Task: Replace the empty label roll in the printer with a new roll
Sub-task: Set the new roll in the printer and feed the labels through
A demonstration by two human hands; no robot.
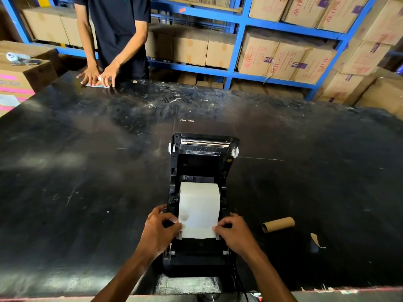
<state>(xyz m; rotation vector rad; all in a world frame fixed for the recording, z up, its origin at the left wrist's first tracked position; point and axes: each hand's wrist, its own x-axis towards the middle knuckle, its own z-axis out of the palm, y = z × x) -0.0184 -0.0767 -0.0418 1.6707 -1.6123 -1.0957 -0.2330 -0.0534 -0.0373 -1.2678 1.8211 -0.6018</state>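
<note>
Left hand (160, 227): fingers pinch label strip (198, 223) left edge.
Right hand (234, 231): fingers pinch right edge.
Printer (201, 192): lid open.
Empty core (278, 224): right of right-hand fingers.

A second person (115, 29) is standing far beyond the grip, across the table (87, 171); boxes (283, 59) are sitting on shelving (237, 42) behind.
</note>
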